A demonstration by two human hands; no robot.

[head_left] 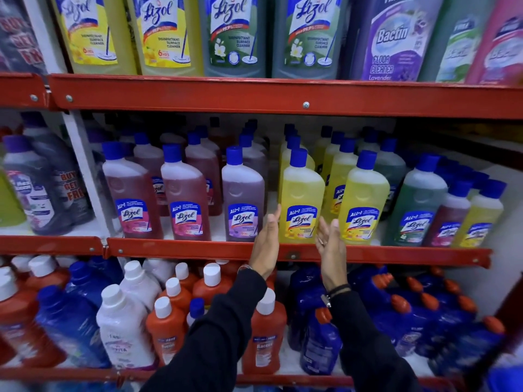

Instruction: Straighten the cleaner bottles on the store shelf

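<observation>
A yellow Lizol cleaner bottle with a blue cap stands upright at the front of the middle shelf. My left hand is raised flat beside its left side, fingers straight, thumb near the label. My right hand is open at its right side, palm turned toward the bottle. Neither hand closes on it. A second yellow bottle stands just right of my right hand. Pink bottles and a purple one line the front to the left.
A green bottle and smaller bottles fill the shelf's right end. Large Lizol bottles crowd the top shelf. Orange, white and dark blue bottles pack the lower shelf under my arms. A red shelf rail runs overhead.
</observation>
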